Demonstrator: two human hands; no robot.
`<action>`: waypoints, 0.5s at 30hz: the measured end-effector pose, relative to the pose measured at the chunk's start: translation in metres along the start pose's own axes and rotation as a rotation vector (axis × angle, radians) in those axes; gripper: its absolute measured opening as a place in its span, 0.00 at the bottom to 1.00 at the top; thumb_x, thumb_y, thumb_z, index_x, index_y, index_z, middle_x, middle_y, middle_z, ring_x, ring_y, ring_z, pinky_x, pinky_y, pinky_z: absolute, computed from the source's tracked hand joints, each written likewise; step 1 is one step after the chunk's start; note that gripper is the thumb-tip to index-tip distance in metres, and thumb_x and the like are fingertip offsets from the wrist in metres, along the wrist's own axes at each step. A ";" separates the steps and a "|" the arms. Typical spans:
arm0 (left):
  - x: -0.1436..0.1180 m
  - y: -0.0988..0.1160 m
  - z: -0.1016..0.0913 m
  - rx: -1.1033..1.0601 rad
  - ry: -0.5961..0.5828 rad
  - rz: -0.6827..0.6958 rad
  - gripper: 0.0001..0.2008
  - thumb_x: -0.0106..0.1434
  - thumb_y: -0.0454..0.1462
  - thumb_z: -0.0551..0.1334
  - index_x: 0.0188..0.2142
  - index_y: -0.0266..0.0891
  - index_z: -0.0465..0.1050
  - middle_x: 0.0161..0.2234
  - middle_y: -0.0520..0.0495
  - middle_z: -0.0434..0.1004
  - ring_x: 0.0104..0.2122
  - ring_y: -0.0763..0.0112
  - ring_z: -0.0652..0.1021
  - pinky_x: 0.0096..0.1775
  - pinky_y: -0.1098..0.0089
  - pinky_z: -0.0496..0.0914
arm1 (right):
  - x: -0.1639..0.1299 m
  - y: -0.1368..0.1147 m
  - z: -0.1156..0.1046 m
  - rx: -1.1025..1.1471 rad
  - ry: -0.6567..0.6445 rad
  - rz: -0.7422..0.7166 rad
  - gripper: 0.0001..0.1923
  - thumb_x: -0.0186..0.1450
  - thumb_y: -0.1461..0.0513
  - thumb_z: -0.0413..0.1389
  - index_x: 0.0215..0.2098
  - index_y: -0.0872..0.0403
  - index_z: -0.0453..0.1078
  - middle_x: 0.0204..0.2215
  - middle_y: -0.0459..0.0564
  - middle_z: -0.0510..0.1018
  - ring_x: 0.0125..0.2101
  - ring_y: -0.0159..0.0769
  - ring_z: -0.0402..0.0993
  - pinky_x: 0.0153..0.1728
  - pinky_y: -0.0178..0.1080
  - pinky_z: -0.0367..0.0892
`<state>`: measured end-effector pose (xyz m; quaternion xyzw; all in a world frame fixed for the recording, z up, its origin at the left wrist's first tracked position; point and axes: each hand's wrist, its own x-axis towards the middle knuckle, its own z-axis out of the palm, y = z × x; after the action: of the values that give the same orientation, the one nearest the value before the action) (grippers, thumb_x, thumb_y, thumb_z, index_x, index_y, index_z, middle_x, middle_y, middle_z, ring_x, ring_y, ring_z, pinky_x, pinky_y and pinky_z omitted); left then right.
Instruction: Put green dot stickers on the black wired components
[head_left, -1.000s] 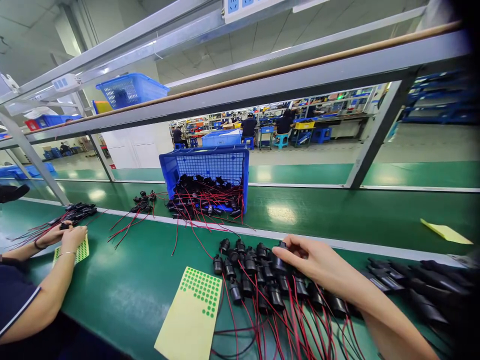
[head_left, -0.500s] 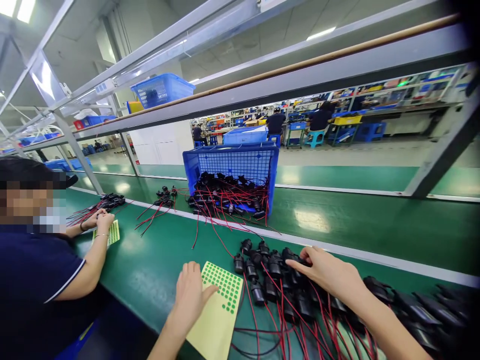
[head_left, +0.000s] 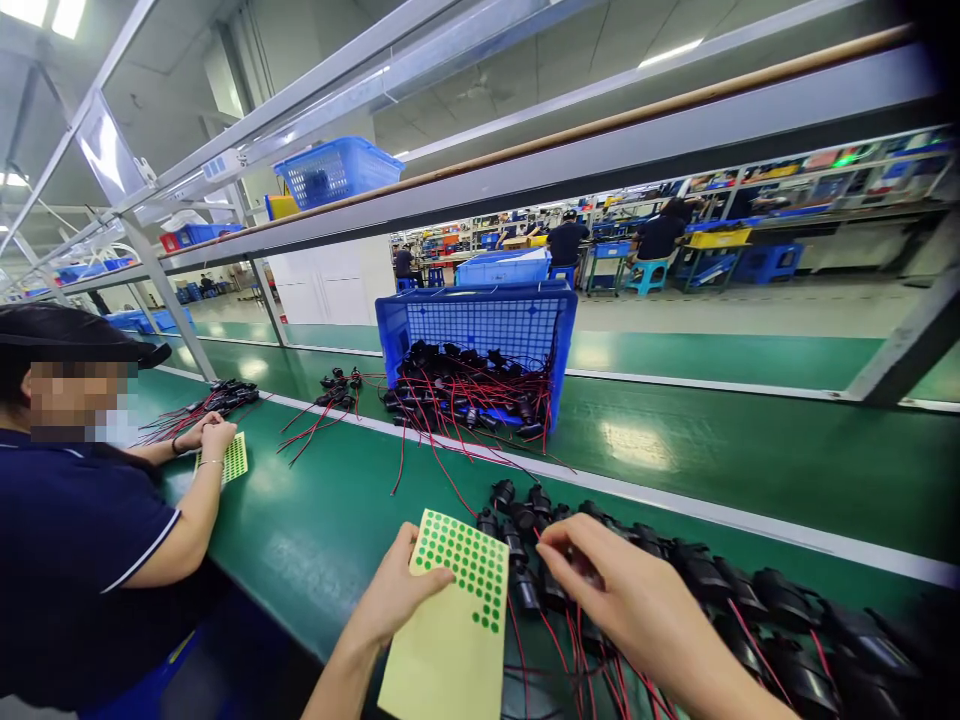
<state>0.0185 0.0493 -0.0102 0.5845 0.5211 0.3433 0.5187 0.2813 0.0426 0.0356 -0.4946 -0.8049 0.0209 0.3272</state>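
Note:
My left hand (head_left: 394, 595) grips the left edge of a yellow sticker sheet (head_left: 454, 630) covered with green dots, lifting it slightly off the green bench. My right hand (head_left: 619, 595) hovers just right of the sheet, fingers curled and pinched over a cluster of black cylindrical parts with red and black wires (head_left: 525, 520). Whether the fingers hold anything is unclear. More black parts (head_left: 757, 600) lie in a row to the right.
A blue basket (head_left: 480, 325) tipped on its side spills wired parts onto the conveyor belt (head_left: 720, 440). A co-worker in dark blue sits at left, their hands (head_left: 206, 435) on another sticker sheet (head_left: 234, 458). Loose wired parts (head_left: 334, 385) lie between. Other people work far behind.
My left hand came into view and took hold of the sticker sheet. My right hand drew back from the parts toward the sheet. The view swung left, showing the co-worker.

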 end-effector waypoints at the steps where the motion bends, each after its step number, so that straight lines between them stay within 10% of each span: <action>1: -0.005 0.008 0.005 -0.071 -0.038 0.017 0.22 0.63 0.48 0.64 0.49 0.39 0.61 0.48 0.40 0.79 0.44 0.59 0.81 0.46 0.62 0.74 | -0.003 -0.011 0.004 0.040 0.013 -0.061 0.11 0.74 0.58 0.49 0.37 0.48 0.71 0.31 0.45 0.81 0.28 0.33 0.80 0.28 0.33 0.73; 8: -0.033 0.051 0.038 -0.573 -0.161 0.099 0.25 0.63 0.50 0.69 0.51 0.37 0.73 0.49 0.39 0.81 0.48 0.58 0.80 0.52 0.61 0.70 | -0.010 -0.049 0.016 0.164 0.138 -0.268 0.10 0.74 0.64 0.48 0.41 0.50 0.71 0.34 0.48 0.80 0.33 0.34 0.81 0.33 0.33 0.77; 15: -0.039 0.056 0.041 -0.540 -0.069 0.203 0.20 0.65 0.50 0.68 0.45 0.37 0.75 0.40 0.43 0.82 0.41 0.65 0.79 0.47 0.66 0.69 | -0.009 -0.049 0.004 0.156 0.212 -0.319 0.08 0.73 0.66 0.51 0.41 0.50 0.71 0.32 0.47 0.81 0.31 0.33 0.81 0.31 0.32 0.76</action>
<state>0.0630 0.0056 0.0403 0.4857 0.3317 0.4995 0.6361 0.2434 0.0109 0.0456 -0.3332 -0.8302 -0.0209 0.4465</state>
